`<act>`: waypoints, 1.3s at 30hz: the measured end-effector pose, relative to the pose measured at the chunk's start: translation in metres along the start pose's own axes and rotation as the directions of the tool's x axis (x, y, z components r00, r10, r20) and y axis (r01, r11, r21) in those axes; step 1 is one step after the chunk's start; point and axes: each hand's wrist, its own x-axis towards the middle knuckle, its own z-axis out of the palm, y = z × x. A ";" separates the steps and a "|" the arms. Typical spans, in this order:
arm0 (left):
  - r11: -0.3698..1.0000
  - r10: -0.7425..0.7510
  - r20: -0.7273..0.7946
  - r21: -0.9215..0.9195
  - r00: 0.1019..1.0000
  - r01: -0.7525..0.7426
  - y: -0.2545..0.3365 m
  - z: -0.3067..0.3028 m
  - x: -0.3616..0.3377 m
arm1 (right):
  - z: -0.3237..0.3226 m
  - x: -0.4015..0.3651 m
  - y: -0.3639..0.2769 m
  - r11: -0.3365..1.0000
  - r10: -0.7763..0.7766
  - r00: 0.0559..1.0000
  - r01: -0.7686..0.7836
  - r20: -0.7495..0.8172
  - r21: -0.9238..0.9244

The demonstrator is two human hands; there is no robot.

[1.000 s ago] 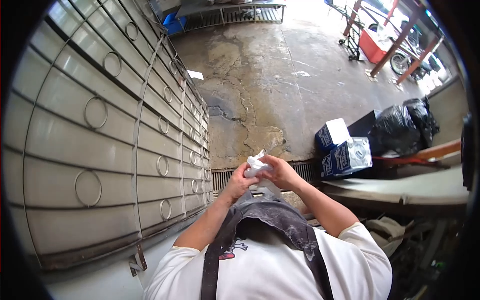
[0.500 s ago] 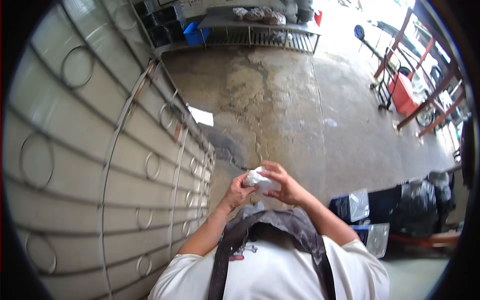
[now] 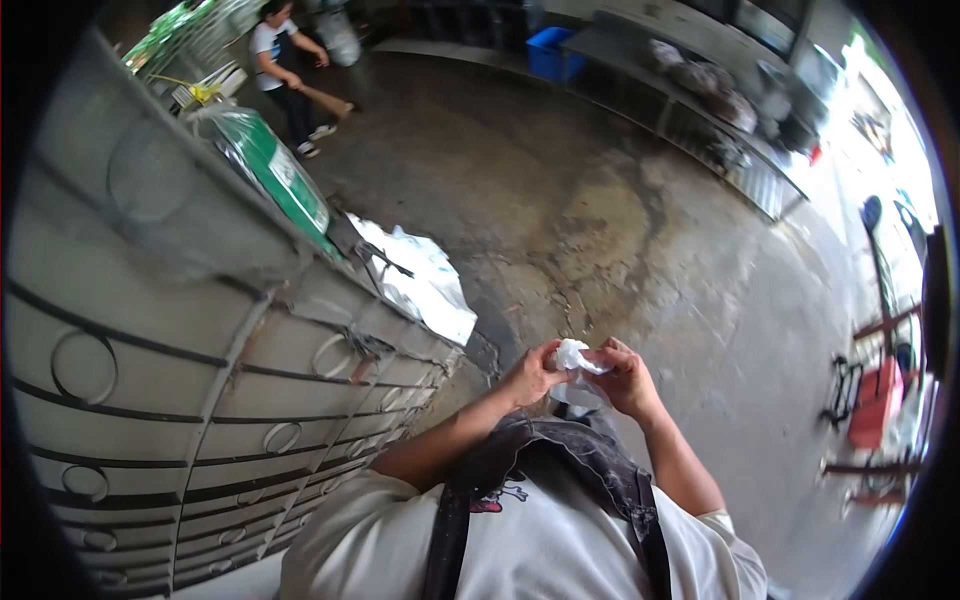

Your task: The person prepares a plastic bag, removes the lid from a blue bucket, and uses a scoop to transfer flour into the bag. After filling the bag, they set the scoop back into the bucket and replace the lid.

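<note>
A crumpled, thin white plastic bag [image 3: 574,355] is bunched up between my two hands in front of my chest. My left hand [image 3: 533,378] grips its left side with the fingers curled round it. From the other side, my right hand [image 3: 628,380] pinches the bag's edge between thumb and fingers. A looser, see-through part of the plastic hangs below the fingers. My dark apron [image 3: 560,440] lies just beneath both hands.
A metal gate with rings [image 3: 190,420] runs along my left. Beyond it are a green sack [image 3: 275,170] and a shiny white sheet [image 3: 425,285]. A person [image 3: 283,70] holds a broom [image 3: 325,100]. Farther off stand a blue bin [image 3: 548,55], a metal table [image 3: 625,52] and a red box [image 3: 875,402].
My view has swung left, bringing the person, green sack and more of the white sheet into sight. My right hand's spread fingers have closed onto the bag; my left hand still grips it.
</note>
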 end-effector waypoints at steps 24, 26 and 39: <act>0.949 -0.061 -0.892 -0.191 0.449 -0.249 0.077 -0.270 0.134 | 0.238 0.603 -0.114 0.688 -0.726 0.510 0.534 0.461 0.492; 0.964 -0.158 -0.925 -0.220 0.345 -0.150 0.083 -0.269 0.130 | 0.294 0.624 -0.144 0.589 -0.808 0.407 0.531 0.426 0.609; 0.820 -0.519 -0.835 -0.425 -0.184 -0.383 0.115 -0.299 0.156 | 0.465 0.580 -0.309 0.276 -0.960 -0.066 -0.075 0.271 0.958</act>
